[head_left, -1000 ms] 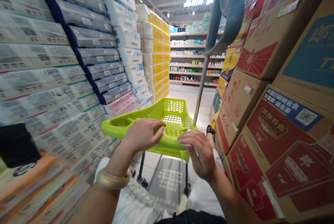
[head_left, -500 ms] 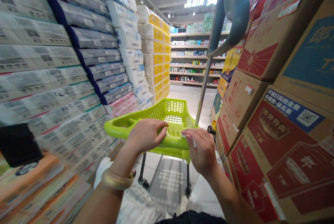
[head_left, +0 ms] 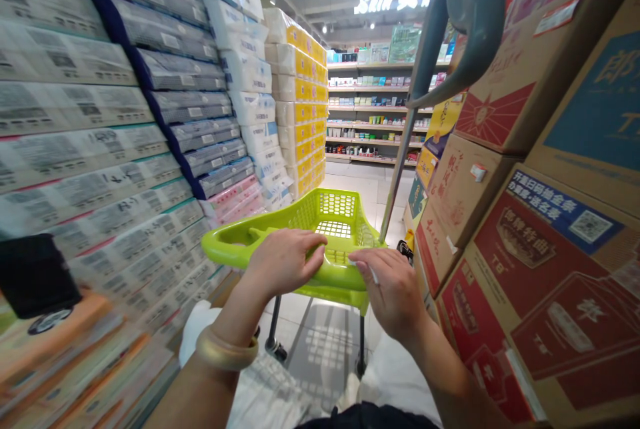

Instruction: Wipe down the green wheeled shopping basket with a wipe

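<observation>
A lime-green shopping cart (head_left: 280, 282) with a perforated basket stands right in front of me. My left hand (head_left: 286, 257) rests over its near rim, fingers curled down onto it and the thumb along the edge; a gold-coloured bangle circles that wrist. Further right on the same rim lies my right hand (head_left: 387, 285), its fingers bent over the edge. Something small and white, possibly paper, shows under its fingers. From the basket's right side rises a metal pole (head_left: 400, 175) topped by a grey loop (head_left: 480, 29).
Packs of paper goods (head_left: 80, 122) are stacked high on the left, with yellow-and-white packs (head_left: 300, 122) beyond. Cardboard cartons (head_left: 560, 302) crowd the right side close to my arm. Ahead, the tiled floor (head_left: 363, 182) leads to stocked shelves (head_left: 375, 122).
The pole and its grey loop have shifted to the right in view. The cart and both hands sit slightly further right, with the hold on the rim unchanged.
</observation>
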A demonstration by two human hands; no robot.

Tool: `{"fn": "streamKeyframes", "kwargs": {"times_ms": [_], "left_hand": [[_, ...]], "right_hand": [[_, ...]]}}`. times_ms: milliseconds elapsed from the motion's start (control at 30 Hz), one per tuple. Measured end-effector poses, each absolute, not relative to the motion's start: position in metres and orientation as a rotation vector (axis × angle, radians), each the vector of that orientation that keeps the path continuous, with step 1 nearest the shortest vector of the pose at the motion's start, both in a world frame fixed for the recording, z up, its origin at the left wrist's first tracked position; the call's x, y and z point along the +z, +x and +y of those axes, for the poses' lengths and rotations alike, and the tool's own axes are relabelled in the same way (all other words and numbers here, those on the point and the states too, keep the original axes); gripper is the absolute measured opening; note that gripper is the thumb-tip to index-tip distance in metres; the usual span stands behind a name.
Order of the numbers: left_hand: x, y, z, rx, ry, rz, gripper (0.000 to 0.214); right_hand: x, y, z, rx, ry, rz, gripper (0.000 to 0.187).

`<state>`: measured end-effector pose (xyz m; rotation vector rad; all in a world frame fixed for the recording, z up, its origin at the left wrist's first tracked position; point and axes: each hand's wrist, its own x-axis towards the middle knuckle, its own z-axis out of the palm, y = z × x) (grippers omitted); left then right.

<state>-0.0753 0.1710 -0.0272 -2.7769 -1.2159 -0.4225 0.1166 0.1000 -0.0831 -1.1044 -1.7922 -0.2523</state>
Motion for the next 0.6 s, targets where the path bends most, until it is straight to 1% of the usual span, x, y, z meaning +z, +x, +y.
{"fn": "streamKeyframes", "kwargs": {"times_ms": [100,167,400,500,600], "left_hand": [[-0.026,-0.076,0.171,-0.426,-2.790,-1.184,0.034],[-0.026,-0.078,0.173,-0.442,-2.804,-1.167,0.034],[-0.023,-0.096,0.185,-0.517,-2.962,-1.145,0.039],[-0.023,-0.109,0.194,-0.628,-3.046,-1.164,0.042],[-0.025,-0.121,0.203,-0.799,-3.091,-1.157,0.047]], "right_hand": [[-0.093,0.136,0.105,-0.072,-0.964,-1.711,0.024],[-0.098,0.138,0.106,-0.016,-0.936,-1.639,0.024],[-0.095,0.117,0.088,-0.056,-0.898,-1.642,0.023],[-0.097,0.115,0.085,-0.013,-0.779,-1.698,0.027],[-0.108,0.117,0.089,0.049,-0.734,-1.597,0.028]]}}
